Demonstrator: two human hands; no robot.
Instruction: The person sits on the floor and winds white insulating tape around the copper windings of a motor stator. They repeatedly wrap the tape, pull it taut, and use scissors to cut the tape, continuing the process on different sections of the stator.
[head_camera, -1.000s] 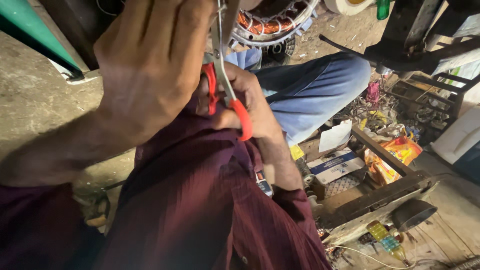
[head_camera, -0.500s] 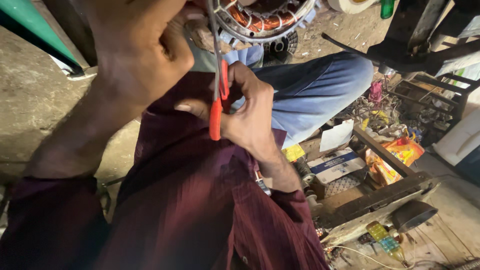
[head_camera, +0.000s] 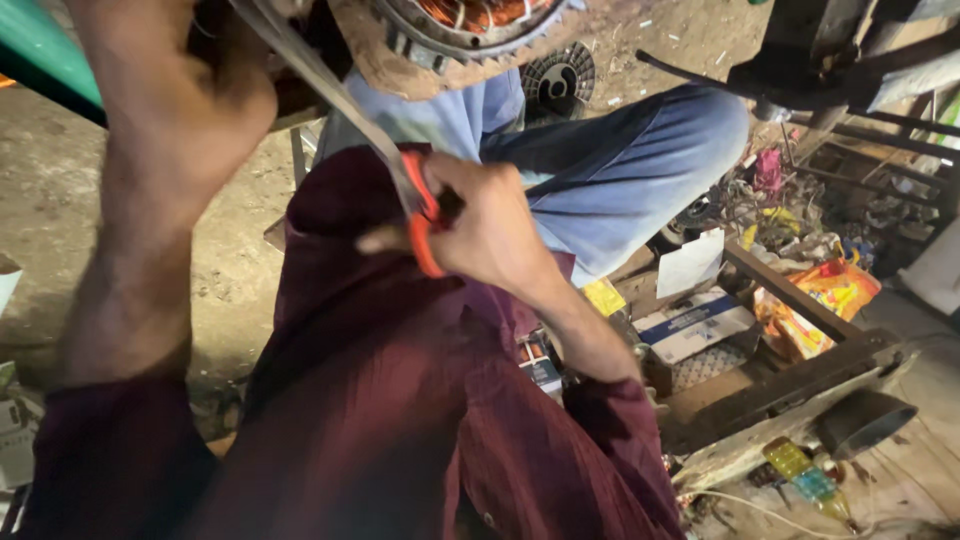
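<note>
Dusty concrete floor (head_camera: 60, 215) — white box (head_camera: 695, 325), orange packet (head_camera: 825, 295), scattered clutter

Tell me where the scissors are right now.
In the head view the scissors sit just left of centre, their orange handles gripped by the right hand above the maroon shirt. The blades slant up-left toward the motor winding.
</note>
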